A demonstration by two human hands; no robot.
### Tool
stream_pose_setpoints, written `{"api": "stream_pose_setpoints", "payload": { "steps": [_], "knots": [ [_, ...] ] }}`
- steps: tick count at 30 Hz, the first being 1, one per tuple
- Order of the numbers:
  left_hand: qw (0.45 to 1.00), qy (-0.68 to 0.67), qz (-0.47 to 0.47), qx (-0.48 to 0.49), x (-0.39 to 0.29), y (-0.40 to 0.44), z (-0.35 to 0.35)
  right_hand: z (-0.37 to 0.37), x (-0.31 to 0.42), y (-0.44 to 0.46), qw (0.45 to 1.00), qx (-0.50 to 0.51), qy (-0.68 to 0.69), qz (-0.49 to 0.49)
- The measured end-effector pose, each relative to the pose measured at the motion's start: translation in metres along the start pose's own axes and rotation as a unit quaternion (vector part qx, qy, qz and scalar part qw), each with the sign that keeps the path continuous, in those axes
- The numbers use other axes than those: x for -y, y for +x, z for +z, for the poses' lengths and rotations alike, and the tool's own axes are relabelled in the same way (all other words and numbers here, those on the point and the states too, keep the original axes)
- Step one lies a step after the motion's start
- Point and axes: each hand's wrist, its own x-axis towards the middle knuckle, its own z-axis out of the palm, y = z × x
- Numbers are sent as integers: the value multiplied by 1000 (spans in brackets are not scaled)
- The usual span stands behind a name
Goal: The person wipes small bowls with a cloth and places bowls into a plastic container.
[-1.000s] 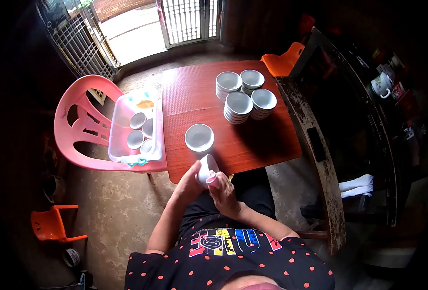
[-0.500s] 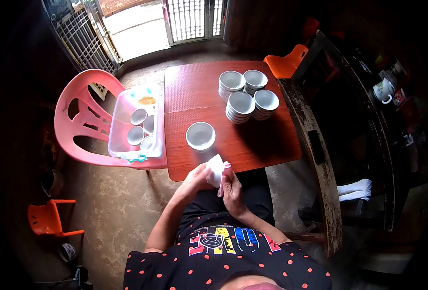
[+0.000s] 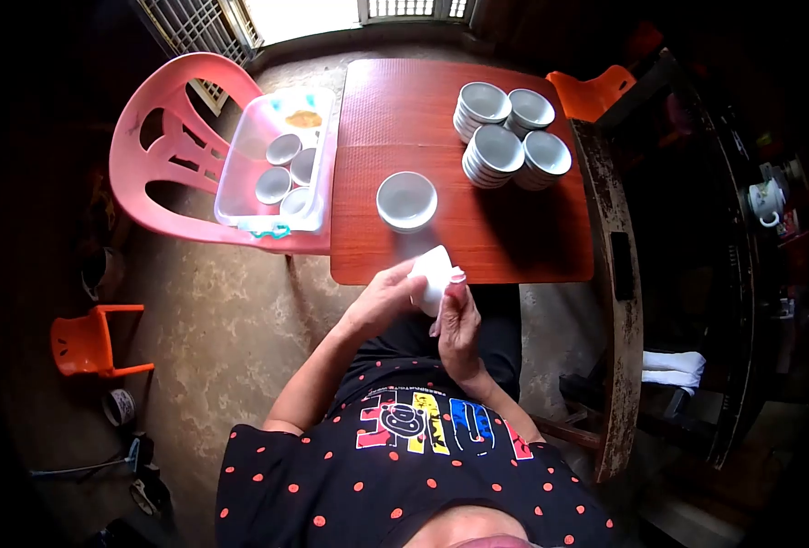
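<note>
My left hand [image 3: 383, 298] holds a white bowl [image 3: 433, 276] by its side, just off the table's front edge. On the bowl's other side, my right hand [image 3: 460, 331] is closed on a pinkish-white cloth [image 3: 457, 276], pressed against the bowl. The bowl is tilted, and its outside faces up. Beyond my hands a single white bowl [image 3: 406, 201] stands upright on the red-brown table [image 3: 377, 119]. Stacked white bowls [image 3: 497, 150] stand toward the back right of the table.
A clear plastic bin [image 3: 231, 196] with several small bowls rests on a pink chair [image 3: 140, 192] at the left. Along the right side runs a worn wooden bench [image 3: 619, 320]. Orange chairs stand at the lower left [image 3: 83, 342] and back right [image 3: 592, 94].
The view has tipped downward, so the table sits higher in the frame. The held bowl has turned between my hands, and its inside no longer shows.
</note>
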Motion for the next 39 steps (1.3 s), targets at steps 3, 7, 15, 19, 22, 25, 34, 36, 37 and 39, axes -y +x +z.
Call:
{"api": "stream_pose_setpoints", "payload": {
  "steps": [3, 7, 15, 19, 22, 25, 34, 36, 37, 39],
  "knots": [
    [950, 215, 224, 39, -6, -5, 12, -7, 6, 11, 996, 11, 53, 73],
    [973, 29, 229, 16, -7, -2, 11, -5, -3, 10, 993, 6, 99, 65],
    [972, 123, 197, 21, -8, -8, 19, -13, 8, 13, 999, 37, -21, 0],
    [961, 89, 259, 34, -6, -1, 6, -12, 9, 15, 998, 27, 49, 38],
    [984, -174, -24, 17, -8, 7, -2, -9, 13, 10, 998, 17, 57, 28],
    [998, -56, -21, 4, -4, -6, 7, -12, 9, 9, 999, 38, 8, -7],
    [992, -3, 113, -55, -10, -2, 0, -22, 3, 20, 978, 33, 157, 132],
    [996, -67, 26, 43, 2, -4, -9, -29, 5, 21, 971, 54, 172, 156],
    [993, -109, 18, 43, 2, -7, -4, -33, 13, 25, 969, 68, 161, 176],
    [997, 40, 52, 43, -5, -12, 6, -45, 20, 34, 958, 126, 128, 223]
  ]
}}
